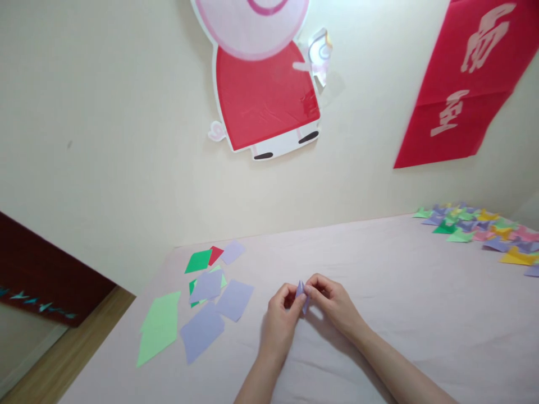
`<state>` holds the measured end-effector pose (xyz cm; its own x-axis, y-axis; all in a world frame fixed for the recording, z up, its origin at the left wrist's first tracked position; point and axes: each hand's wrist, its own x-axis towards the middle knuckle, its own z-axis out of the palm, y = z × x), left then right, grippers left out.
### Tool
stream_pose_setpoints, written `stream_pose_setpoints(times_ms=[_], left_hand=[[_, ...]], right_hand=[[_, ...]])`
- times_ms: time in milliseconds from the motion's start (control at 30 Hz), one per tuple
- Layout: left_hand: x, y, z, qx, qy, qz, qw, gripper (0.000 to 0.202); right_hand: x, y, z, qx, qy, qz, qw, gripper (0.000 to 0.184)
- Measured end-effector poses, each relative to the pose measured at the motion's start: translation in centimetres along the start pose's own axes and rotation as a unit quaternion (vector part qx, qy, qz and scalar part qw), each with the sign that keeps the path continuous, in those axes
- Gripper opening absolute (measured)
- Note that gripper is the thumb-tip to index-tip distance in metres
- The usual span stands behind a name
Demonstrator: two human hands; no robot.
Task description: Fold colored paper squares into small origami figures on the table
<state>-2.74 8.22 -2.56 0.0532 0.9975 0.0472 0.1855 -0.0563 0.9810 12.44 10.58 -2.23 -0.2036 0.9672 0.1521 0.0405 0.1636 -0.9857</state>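
Between my two hands, just above the pale cloth, is a small folded piece of purple paper with a pointed top. My left hand pinches it from the left with thumb and fingers. From the right, my right hand pinches its other edge. The fingers cover much of the paper, so its full folded shape is hidden. To the left of my hands lie flat purple sheets, light green sheets, a dark green sheet and a red one.
Several rows of folded paper pieces in mixed colours stand at the far right of the cloth-covered surface. A wall with a pig cutout and a red banner rises behind. Wooden floor shows past the left edge.
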Motion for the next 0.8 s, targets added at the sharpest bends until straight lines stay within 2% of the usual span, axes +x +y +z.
stream_pose_setpoints(times_ms=[333,533,667,800], left_hand=[[0.37,0.24,-0.28,-0.014,-0.033,-0.005,0.999,0.021],[0.33,0.9,-0.31,-0.007,-0.054,-0.008,0.998,0.023],[0.13,0.9,-0.18,-0.004,-0.047,-0.011,0.999,0.024],[0.27,0.44,-0.33,-0.03,-0.023,-0.007,0.999,0.022]], right_hand=[[-0.07,-0.25,0.06,-0.009,0.004,-0.027,1.0,0.026],[0.08,0.22,0.03,0.011,-0.007,-0.006,1.0,0.025],[0.02,0.42,-0.04,0.006,0.007,-0.002,1.0,0.027],[0.08,0.2,-0.15,0.005,-0.011,-0.005,1.0,0.025]])
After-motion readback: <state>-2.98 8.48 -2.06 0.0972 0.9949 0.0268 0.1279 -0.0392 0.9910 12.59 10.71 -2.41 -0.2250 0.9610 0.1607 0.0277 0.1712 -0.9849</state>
